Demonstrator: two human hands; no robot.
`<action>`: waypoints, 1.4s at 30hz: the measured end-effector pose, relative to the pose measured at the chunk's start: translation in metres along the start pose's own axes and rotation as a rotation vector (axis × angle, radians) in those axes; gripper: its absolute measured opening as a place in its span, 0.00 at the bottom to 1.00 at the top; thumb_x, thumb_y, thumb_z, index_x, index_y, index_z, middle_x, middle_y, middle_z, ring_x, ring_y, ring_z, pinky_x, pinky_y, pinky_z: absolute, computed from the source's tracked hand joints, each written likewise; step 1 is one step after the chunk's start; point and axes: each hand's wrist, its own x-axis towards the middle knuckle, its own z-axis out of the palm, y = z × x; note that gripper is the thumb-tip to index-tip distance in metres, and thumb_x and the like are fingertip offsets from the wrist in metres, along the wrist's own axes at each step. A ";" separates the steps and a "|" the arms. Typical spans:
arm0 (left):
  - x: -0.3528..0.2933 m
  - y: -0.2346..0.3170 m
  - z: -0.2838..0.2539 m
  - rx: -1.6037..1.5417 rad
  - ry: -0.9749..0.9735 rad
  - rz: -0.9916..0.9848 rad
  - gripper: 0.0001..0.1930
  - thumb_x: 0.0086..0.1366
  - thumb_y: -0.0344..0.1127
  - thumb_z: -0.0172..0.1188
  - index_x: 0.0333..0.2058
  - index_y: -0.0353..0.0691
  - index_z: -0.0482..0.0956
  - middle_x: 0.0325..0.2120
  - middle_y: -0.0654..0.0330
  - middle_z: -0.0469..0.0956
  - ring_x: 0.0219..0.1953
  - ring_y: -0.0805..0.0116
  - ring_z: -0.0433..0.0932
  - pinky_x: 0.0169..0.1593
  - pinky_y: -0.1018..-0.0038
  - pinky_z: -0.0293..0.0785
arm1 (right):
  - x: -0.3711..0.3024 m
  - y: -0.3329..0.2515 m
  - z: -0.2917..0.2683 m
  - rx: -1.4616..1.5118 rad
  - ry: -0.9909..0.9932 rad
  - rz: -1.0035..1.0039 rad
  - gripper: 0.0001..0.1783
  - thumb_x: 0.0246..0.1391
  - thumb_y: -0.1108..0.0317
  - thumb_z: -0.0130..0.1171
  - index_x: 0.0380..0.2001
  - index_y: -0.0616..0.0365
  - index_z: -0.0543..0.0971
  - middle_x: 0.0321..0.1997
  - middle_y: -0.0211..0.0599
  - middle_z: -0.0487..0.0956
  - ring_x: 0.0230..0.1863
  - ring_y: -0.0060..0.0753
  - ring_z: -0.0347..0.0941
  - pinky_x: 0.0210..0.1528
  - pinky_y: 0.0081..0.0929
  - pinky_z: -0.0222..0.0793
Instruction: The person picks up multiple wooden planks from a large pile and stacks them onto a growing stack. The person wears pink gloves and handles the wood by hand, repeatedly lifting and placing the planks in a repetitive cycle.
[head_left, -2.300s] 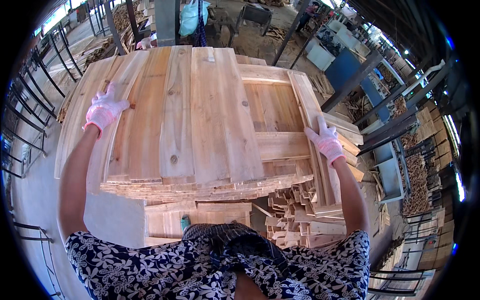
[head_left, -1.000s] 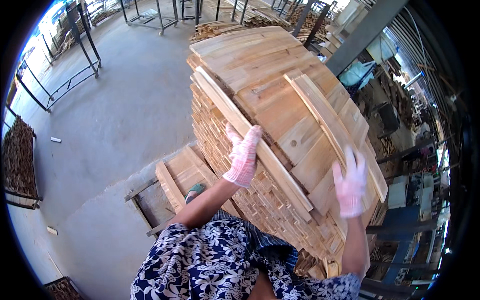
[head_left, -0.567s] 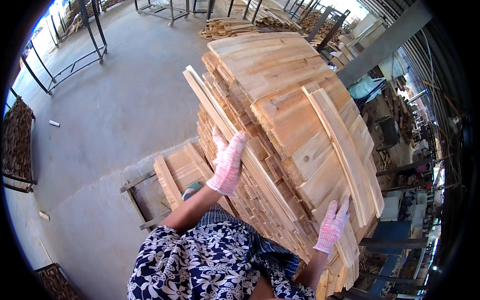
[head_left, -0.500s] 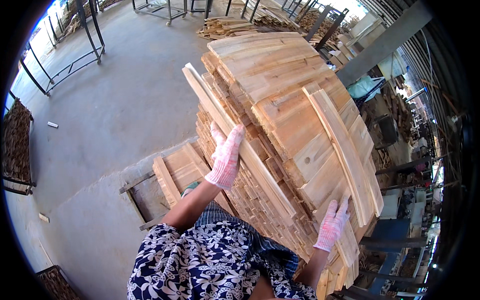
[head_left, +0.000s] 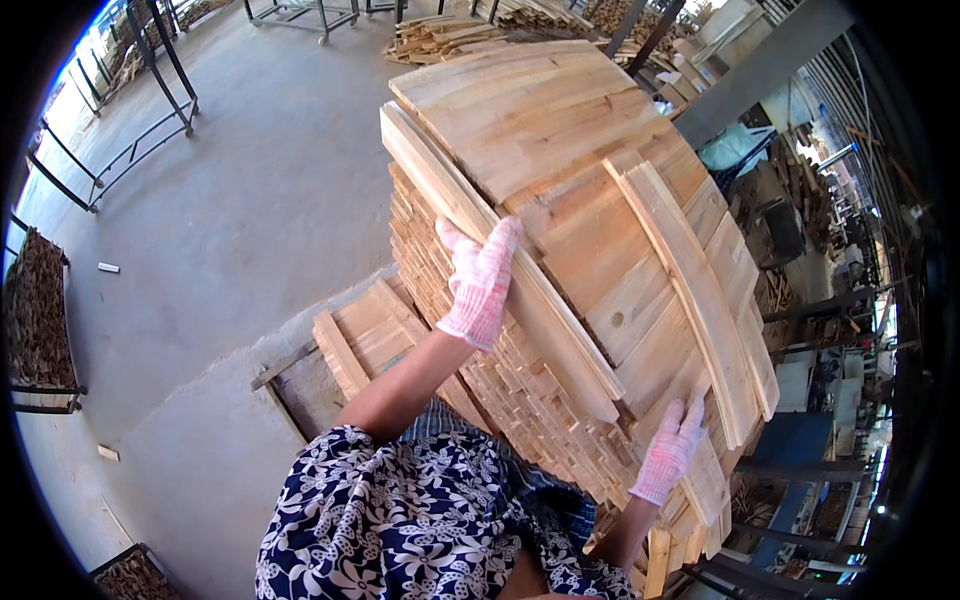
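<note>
A large stack of wooden boards (head_left: 590, 230) stands before me, its top layer of planks laid side by side. Along its left edge runs a long pale wooden strip (head_left: 560, 355). My left hand (head_left: 478, 285), in a pink and white knitted glove, is closed around the strip's middle, thumb on one side and fingers over the other. My right hand (head_left: 672, 450), gloved alike, lies on the near right part of the stack with its fingers stretched out on the boards. Close beside it, two loose slats (head_left: 690, 300) lie lengthwise across the top planks.
A low wooden pallet (head_left: 345, 345) sits on the concrete floor left of the stack. Black metal racks (head_left: 165, 130) stand at the far left. More piled wood (head_left: 440, 38) lies beyond the stack, and a grey post (head_left: 755, 75) slants at the far right.
My left hand has moved the strip rightward and up, from beyond the stack's left side to against the top planks' edge. My right hand stays in about the same place.
</note>
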 end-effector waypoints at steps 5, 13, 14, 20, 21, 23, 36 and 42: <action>0.003 0.010 0.001 0.098 0.012 -0.023 0.62 0.59 0.50 0.72 0.75 0.43 0.29 0.58 0.45 0.72 0.53 0.55 0.75 0.60 0.62 0.71 | -0.004 -0.007 0.010 0.002 0.033 -0.024 0.29 0.69 0.58 0.54 0.69 0.53 0.68 0.59 0.63 0.70 0.60 0.60 0.69 0.61 0.47 0.65; -0.035 -0.008 -0.024 -0.062 -0.100 0.049 0.55 0.62 0.42 0.72 0.75 0.48 0.37 0.52 0.54 0.70 0.51 0.61 0.74 0.53 0.62 0.77 | -0.016 0.023 0.041 0.289 0.188 -0.093 0.26 0.68 0.59 0.57 0.66 0.52 0.72 0.51 0.55 0.73 0.53 0.51 0.71 0.60 0.45 0.65; -0.041 -0.012 -0.016 -0.044 -0.116 0.067 0.56 0.61 0.42 0.72 0.75 0.48 0.37 0.53 0.53 0.70 0.51 0.61 0.74 0.53 0.62 0.77 | -0.015 0.019 0.045 0.243 0.231 -0.088 0.25 0.68 0.60 0.57 0.66 0.53 0.73 0.50 0.54 0.73 0.52 0.50 0.70 0.59 0.44 0.65; -0.020 -0.039 0.035 0.016 0.015 0.037 0.58 0.59 0.46 0.74 0.76 0.50 0.39 0.57 0.53 0.69 0.54 0.56 0.72 0.55 0.58 0.74 | 0.001 0.003 0.046 0.228 0.277 -0.055 0.21 0.67 0.66 0.57 0.62 0.52 0.77 0.48 0.51 0.77 0.50 0.51 0.70 0.55 0.44 0.67; -0.019 -0.036 0.035 -0.010 0.011 0.062 0.58 0.58 0.46 0.74 0.76 0.50 0.39 0.57 0.53 0.70 0.54 0.57 0.72 0.55 0.58 0.74 | 0.006 0.005 0.049 0.224 0.263 -0.096 0.21 0.67 0.66 0.57 0.62 0.52 0.77 0.50 0.52 0.78 0.51 0.52 0.71 0.55 0.45 0.67; -0.039 -0.022 0.027 0.049 -0.039 -0.007 0.58 0.63 0.44 0.71 0.75 0.44 0.32 0.59 0.49 0.70 0.54 0.61 0.73 0.58 0.65 0.71 | 0.009 0.033 0.054 -0.111 0.292 -0.396 0.21 0.67 0.65 0.57 0.62 0.51 0.77 0.52 0.53 0.78 0.53 0.54 0.70 0.56 0.46 0.67; -0.012 -0.005 0.023 0.312 0.140 0.060 0.63 0.58 0.65 0.66 0.75 0.40 0.34 0.62 0.34 0.66 0.59 0.46 0.72 0.66 0.54 0.65 | -0.001 0.002 0.030 0.097 0.342 -0.020 0.20 0.66 0.64 0.56 0.58 0.55 0.78 0.50 0.59 0.77 0.48 0.58 0.74 0.53 0.46 0.68; -0.002 -0.020 0.022 0.095 0.066 0.202 0.62 0.58 0.60 0.68 0.76 0.39 0.36 0.62 0.40 0.67 0.58 0.51 0.73 0.62 0.58 0.69 | 0.012 -0.002 0.045 0.099 0.355 -0.022 0.19 0.58 0.72 0.59 0.53 0.47 0.81 0.40 0.55 0.77 0.41 0.56 0.74 0.47 0.45 0.68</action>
